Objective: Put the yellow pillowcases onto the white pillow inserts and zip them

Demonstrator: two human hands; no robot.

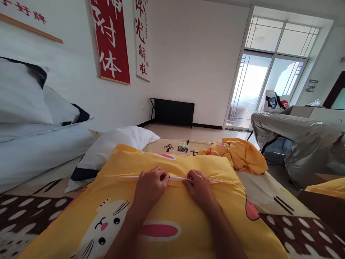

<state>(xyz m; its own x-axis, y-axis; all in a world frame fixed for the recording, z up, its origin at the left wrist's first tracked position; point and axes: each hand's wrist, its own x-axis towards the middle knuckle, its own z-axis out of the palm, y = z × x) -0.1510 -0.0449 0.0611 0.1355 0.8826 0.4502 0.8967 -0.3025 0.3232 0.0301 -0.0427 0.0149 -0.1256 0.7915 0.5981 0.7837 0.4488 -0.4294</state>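
A yellow pillowcase with a rabbit print [167,216] lies stuffed on the bed in front of me, its white zipper line [176,177] running across the far edge. My left hand [150,187] rests on the pillow with fingers curled and pinching at the zipper. My right hand [198,187] sits just to its right, fingers also closed on the zipper edge. The two hands are a short gap apart.
A white pillow with dark trim [113,147] lies to the left. A crumpled yellow cloth [239,153] sits at the bed's far right corner. Stacked white bedding [32,118] is at left. A grey-covered piece of furniture [302,140] stands to the right, near glass doors [258,90].
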